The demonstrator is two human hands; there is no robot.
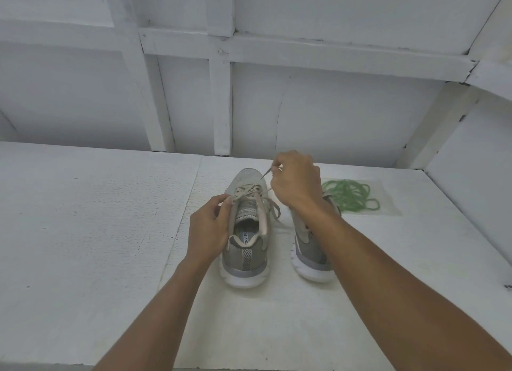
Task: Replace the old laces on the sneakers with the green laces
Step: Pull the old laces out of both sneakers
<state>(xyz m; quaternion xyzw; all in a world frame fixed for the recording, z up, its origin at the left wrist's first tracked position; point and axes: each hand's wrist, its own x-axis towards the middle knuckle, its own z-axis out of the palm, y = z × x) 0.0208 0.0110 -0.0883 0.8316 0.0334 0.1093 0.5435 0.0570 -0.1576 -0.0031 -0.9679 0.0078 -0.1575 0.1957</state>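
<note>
Two beige-grey sneakers with white soles stand side by side, heels toward me, on a white table (83,232). The left sneaker (246,248) still carries its old beige lace (250,191). My left hand (212,226) grips the left side of that sneaker's collar and pinches the lace there. My right hand (295,181) is raised above the toe and pinches one end of the old lace, pulling it up. The right sneaker (307,248) is partly hidden behind my right forearm. The green laces (350,194) lie in a loose coil to the right of the sneakers.
A clear plastic sheet (388,204) lies under the green coil. A white panelled wall (249,107) rises behind the table, and a white side wall (471,163) closes it on the right.
</note>
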